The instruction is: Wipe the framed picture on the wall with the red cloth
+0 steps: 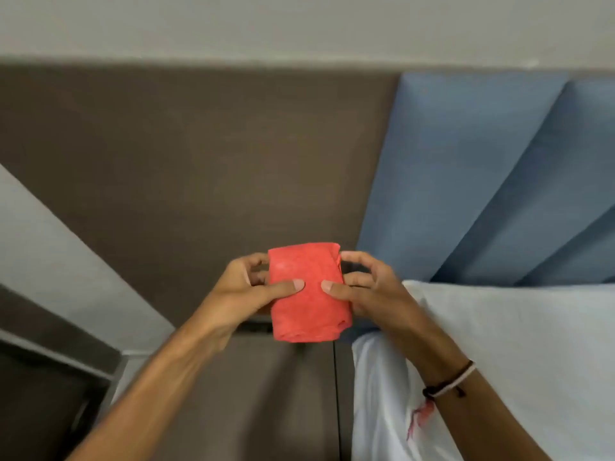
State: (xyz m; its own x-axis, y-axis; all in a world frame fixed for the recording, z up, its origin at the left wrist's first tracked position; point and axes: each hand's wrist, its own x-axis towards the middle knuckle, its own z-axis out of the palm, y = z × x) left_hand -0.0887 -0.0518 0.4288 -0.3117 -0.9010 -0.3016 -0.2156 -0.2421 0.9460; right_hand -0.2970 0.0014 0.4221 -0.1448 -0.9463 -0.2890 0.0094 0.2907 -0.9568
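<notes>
the red cloth (307,294) was folded into a thick pad and held up in front of a brown wall panel (199,161). the left hand (248,291) gripped its left edge, fingers curled behind and thumb pressed on the front; the right hand (369,291) held the right edge likewise. blue padded panels (466,178) and a white pillow (532,327) lay to the right.

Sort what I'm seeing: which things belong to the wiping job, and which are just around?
Job: red cloth, folded, held by left hand and right hand. The framed picture is not in view.

Just around: blue padded panel, brown panel, white pillow, wristbands.
</notes>
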